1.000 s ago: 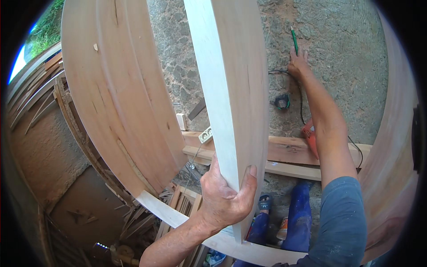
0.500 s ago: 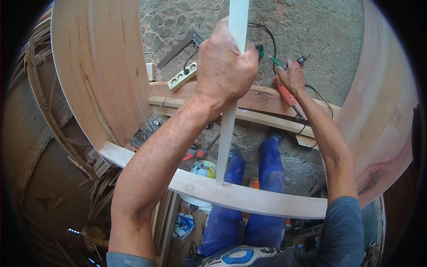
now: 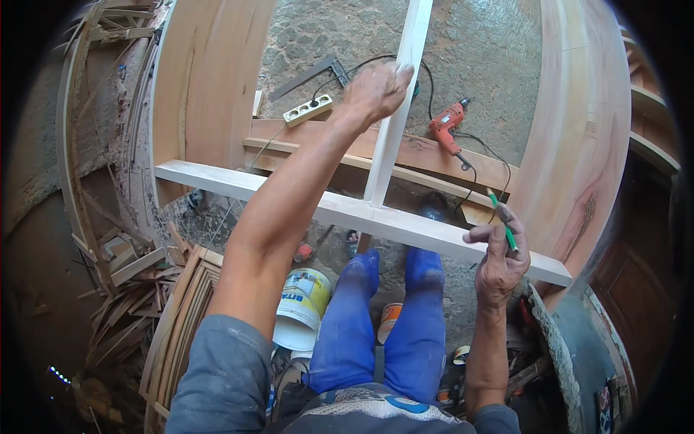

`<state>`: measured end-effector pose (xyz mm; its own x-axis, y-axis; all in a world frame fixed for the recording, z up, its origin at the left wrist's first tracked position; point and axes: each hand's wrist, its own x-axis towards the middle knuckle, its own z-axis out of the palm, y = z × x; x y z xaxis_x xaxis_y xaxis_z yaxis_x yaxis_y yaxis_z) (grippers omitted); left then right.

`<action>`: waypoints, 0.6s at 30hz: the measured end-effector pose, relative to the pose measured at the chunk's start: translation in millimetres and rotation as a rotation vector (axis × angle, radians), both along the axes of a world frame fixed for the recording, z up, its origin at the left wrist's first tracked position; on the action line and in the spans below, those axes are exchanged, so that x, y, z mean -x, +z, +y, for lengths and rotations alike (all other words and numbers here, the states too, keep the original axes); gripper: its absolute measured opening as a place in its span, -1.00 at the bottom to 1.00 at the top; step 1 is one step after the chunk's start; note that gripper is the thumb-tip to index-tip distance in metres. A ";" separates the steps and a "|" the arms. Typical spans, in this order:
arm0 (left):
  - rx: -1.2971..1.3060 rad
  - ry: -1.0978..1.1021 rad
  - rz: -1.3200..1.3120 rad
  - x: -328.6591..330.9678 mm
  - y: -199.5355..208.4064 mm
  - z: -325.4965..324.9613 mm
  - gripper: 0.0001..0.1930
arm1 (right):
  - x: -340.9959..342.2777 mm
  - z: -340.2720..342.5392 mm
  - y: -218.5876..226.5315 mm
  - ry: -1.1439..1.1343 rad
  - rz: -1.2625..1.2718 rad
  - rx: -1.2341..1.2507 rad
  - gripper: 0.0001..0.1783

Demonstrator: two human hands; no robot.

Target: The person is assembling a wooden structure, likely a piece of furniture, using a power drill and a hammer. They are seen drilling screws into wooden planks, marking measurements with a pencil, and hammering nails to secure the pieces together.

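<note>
A long pale wooden strip [image 3: 390, 148] runs away from me, its near end meeting a pale crosspiece [image 3: 311, 206] at about the middle. My left hand [image 3: 377, 92] is closed around the strip toward its far part. Some of the fingers are hidden behind the wood. At the right, my right hand [image 3: 500, 264] is bent around a green pencil [image 3: 510, 237], just over the crosspiece's right part. The crosspiece spans two wide upright boards, the left board [image 3: 206, 87] and the right board [image 3: 571, 137].
Beyond the crosspiece, a red power drill [image 3: 447, 126] lies near a brown plank [image 3: 426, 150]. A white power strip [image 3: 309, 111] and a carpenter's square [image 3: 303, 78] are at the far left. Below are a white bucket [image 3: 300, 311] and an orange tin [image 3: 389, 318]. Scrap wood [image 3: 126, 311] piles up at the left.
My right hand has come from beside the drill back toward me, over the crosspiece, with the pencil. The strip looks lowered toward the frame, my left hand still on it. The view has shifted.
</note>
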<state>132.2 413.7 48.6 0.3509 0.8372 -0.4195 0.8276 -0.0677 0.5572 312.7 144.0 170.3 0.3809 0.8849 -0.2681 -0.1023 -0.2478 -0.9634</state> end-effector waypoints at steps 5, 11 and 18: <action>-0.005 -0.045 0.312 114.3 52.9 -127.8 -0.48 | 63.9 -50.1 -21.4 -0.357 0.387 -0.023 -0.52; -0.129 0.194 0.206 127.3 52.8 -154.4 -0.53 | 108.8 -21.9 -52.6 -0.389 0.604 0.066 -0.78; -0.143 0.211 0.248 128.7 48.3 -154.7 -0.55 | 95.2 51.9 -61.1 -0.284 0.701 0.218 -0.75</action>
